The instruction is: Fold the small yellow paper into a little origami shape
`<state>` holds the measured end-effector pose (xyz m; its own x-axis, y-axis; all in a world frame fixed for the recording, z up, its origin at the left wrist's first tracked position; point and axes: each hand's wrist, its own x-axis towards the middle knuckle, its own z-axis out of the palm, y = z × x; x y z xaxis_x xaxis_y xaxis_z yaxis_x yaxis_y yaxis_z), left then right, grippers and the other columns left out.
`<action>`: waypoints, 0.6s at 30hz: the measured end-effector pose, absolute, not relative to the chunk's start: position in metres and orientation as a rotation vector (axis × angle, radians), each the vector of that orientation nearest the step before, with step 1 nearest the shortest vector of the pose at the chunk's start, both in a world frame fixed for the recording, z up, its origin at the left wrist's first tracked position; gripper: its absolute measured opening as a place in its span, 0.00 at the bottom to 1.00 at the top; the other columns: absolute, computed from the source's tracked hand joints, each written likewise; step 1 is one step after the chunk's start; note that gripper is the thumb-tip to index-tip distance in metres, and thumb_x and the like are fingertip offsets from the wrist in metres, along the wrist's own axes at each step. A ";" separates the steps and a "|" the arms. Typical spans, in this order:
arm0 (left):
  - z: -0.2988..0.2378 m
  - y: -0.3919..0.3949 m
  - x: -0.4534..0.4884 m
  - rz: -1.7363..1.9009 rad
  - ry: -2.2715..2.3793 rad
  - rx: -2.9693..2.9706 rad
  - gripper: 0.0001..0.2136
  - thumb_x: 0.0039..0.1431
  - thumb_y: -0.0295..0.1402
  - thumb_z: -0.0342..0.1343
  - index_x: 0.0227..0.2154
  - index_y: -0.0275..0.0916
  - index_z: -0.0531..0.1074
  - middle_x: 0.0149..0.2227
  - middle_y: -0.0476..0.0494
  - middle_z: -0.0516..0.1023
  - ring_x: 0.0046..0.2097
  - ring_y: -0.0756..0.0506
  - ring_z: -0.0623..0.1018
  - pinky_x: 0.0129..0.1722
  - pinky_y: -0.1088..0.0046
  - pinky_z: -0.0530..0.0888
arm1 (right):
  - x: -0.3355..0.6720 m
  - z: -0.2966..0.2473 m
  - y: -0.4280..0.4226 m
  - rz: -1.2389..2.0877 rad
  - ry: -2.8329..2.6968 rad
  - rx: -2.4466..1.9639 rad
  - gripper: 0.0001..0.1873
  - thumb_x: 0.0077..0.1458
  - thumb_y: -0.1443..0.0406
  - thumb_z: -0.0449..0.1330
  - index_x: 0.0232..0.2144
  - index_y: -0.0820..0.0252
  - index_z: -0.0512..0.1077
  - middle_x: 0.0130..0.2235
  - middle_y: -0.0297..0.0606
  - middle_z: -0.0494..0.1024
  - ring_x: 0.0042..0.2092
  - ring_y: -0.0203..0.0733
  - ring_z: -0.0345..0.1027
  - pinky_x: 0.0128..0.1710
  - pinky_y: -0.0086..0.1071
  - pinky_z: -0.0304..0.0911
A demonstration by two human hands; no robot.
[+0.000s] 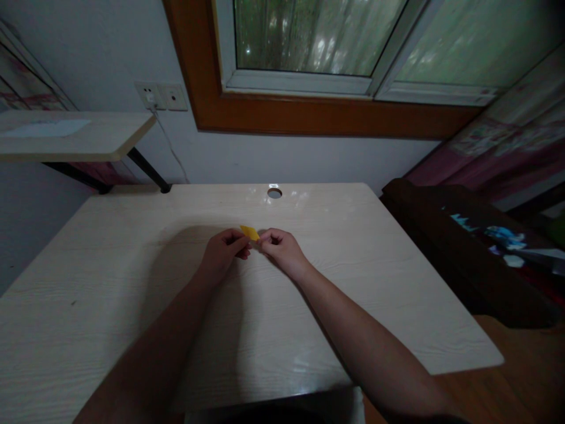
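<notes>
Between my two hands, a little above the middle of the desk [353, 235], is a small flat yellow piece of paper [249, 232]. My left hand [226, 253] pinches its left and lower side between thumb and fingers. At its right corner, the thumb and fingertips of my right hand [281, 247] are closed in a pinch. Both forearms reach in from the bottom of the view, and a shadow falls on the desk left of my hands.
A round cable hole [274, 193] lies near the desk's back edge. At the left stands a raised shelf [110, 132] on black legs, with a white sheet [48, 128] on it. A cord [170, 144] hangs from the wall socket. Dark wooden furniture [441, 235] stands right of the desk.
</notes>
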<state>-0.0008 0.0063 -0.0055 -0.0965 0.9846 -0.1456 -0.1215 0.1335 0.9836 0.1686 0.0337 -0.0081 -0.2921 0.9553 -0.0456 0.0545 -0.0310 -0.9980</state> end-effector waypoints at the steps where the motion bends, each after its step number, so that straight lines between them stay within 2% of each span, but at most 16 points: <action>1: -0.006 0.007 -0.001 1.235 1.262 0.959 0.13 0.45 0.40 0.68 0.27 0.35 0.74 0.24 0.47 0.78 0.22 0.51 0.74 0.24 0.75 0.72 | 0.169 -0.008 0.034 1.437 -1.440 -1.118 0.07 0.42 0.63 0.62 0.26 0.61 0.73 0.22 0.29 0.70 0.23 0.31 0.57 0.25 0.27 0.50; 10: -0.008 0.011 -0.010 1.378 1.244 0.898 0.13 0.46 0.39 0.67 0.26 0.35 0.74 0.25 0.47 0.77 0.24 0.52 0.74 0.25 0.77 0.72 | 0.177 -0.007 0.042 1.447 -1.347 -1.057 0.06 0.43 0.65 0.62 0.27 0.62 0.76 0.23 0.32 0.73 0.25 0.33 0.61 0.27 0.28 0.55; 15: -0.007 0.007 -0.004 1.290 1.245 0.926 0.14 0.45 0.41 0.68 0.28 0.35 0.74 0.24 0.47 0.77 0.24 0.51 0.74 0.26 0.76 0.73 | 0.174 -0.009 0.040 1.461 -1.346 -1.007 0.11 0.49 0.60 0.63 0.33 0.61 0.78 0.28 0.36 0.76 0.28 0.35 0.65 0.31 0.30 0.61; 18: -0.006 0.006 0.000 1.226 1.240 0.956 0.14 0.46 0.40 0.67 0.28 0.35 0.73 0.24 0.48 0.77 0.24 0.51 0.75 0.27 0.75 0.74 | 0.171 -0.008 0.037 1.462 -1.350 -1.012 0.13 0.50 0.58 0.64 0.34 0.61 0.77 0.27 0.35 0.76 0.28 0.35 0.66 0.32 0.30 0.62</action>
<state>-0.0003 0.0060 -0.0060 -0.0808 0.9849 -0.1531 -0.1419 0.1407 0.9798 0.1711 0.0369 -0.0080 -0.2827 0.9592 -0.0019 -0.0738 -0.0237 -0.9970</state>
